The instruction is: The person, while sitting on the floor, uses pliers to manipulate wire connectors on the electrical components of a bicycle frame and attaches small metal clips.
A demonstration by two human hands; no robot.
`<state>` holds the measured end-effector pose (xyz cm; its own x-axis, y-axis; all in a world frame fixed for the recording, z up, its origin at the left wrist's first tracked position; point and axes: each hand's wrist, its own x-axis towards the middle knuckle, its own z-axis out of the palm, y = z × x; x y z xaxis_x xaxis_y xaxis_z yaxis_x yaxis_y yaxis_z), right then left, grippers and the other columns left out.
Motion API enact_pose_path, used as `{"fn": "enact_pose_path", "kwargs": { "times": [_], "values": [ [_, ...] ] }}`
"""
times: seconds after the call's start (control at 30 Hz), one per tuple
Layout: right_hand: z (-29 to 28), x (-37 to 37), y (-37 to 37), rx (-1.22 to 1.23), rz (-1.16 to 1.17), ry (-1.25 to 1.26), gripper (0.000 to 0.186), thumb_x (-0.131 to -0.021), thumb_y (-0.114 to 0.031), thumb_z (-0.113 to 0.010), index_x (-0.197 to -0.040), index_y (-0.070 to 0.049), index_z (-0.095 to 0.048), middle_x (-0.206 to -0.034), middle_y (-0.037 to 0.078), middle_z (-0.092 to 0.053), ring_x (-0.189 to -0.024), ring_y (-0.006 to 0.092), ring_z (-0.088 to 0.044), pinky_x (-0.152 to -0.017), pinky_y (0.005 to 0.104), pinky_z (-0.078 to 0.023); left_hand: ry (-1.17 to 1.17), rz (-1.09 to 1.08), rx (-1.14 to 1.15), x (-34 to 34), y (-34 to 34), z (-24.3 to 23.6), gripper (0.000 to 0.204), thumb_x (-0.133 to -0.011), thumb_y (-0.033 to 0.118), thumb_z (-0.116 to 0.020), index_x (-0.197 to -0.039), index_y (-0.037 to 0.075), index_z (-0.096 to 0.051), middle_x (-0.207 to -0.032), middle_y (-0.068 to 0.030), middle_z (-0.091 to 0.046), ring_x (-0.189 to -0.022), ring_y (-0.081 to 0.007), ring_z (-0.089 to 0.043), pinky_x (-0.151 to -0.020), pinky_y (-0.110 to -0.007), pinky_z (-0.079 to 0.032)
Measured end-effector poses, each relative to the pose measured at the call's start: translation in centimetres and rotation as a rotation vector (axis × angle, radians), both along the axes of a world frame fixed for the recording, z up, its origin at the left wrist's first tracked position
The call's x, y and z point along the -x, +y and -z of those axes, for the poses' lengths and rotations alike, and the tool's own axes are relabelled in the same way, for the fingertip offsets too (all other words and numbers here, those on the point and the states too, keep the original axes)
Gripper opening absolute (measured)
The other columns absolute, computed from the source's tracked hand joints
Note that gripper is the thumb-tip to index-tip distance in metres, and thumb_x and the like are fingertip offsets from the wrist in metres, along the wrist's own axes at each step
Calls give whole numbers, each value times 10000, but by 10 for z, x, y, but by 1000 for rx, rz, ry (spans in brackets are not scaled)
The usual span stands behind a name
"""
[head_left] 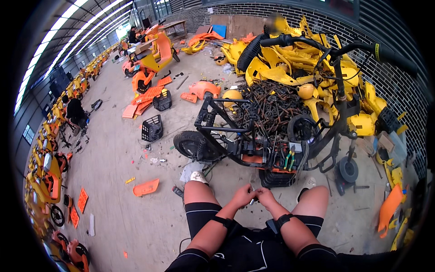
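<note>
Between my knees, my left hand [244, 196] and my right hand [265, 197] meet with fingers curled in. A small silver cylindrical piece [252, 202] pokes out below the left fingers, close to the right fingertips. What the right fingers pinch is too small to name. Just beyond the hands stands a stripped black scooter frame [226, 147], with a rear wheel [192, 146] at left and a handlebar [312, 43] at upper right. Green-handled pliers [289, 159] and several other tools lie on the frame's deck.
Rusty metal parts [272, 109] and yellow body panels [281, 61] are heaped behind the frame. A black basket [152, 128] and an orange panel [146, 187] lie on the floor at left. A loose small wheel [349, 169] stands at right. Scooters [50, 177] line the left wall, near a crouching person [75, 111].
</note>
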<state>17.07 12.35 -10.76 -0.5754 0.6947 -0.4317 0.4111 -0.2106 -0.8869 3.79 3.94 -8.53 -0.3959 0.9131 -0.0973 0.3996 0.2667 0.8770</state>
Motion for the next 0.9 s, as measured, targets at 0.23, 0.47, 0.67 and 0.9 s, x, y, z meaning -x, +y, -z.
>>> {"fn": "enact_pose_path", "kwargs": {
  "times": [0.23,0.47,0.67,0.9],
  "values": [
    [0,-2,4,-63,-73,-20,156,-908,-103,-588,-930,41,-645,-790,122,-683,-703,199,-659,-639,327,-519,-45,-37,4,2,6,18,239,-794,237,-638,-843,24,-542,-765,-197,-614,-745,-391,-615,-649,-433,-477],
    [6,-3,4,-36,-55,-2,149,-876,-116,-630,-900,28,-658,-783,111,-677,-708,190,-648,-636,324,-506,-34,-1,15,1,3,15,195,-846,167,-611,-818,0,-515,-704,-128,-611,-626,-204,-663,-581,-348,-505],
    [13,-4,6,-111,-100,-50,155,-885,-102,-589,-935,36,-638,-810,136,-697,-721,226,-670,-655,354,-521,-42,5,-5,0,2,15,176,-836,148,-617,-806,6,-517,-704,-126,-610,-616,-201,-655,-569,-344,-503],
    [21,-5,10,-205,-143,-113,157,-875,-108,-594,-938,31,-633,-809,155,-699,-743,256,-687,-672,378,-531,-119,11,20,-1,3,11,225,-793,232,-634,-813,23,-552,-755,-184,-618,-720,-349,-622,-653,-419,-487]
  ]
}}
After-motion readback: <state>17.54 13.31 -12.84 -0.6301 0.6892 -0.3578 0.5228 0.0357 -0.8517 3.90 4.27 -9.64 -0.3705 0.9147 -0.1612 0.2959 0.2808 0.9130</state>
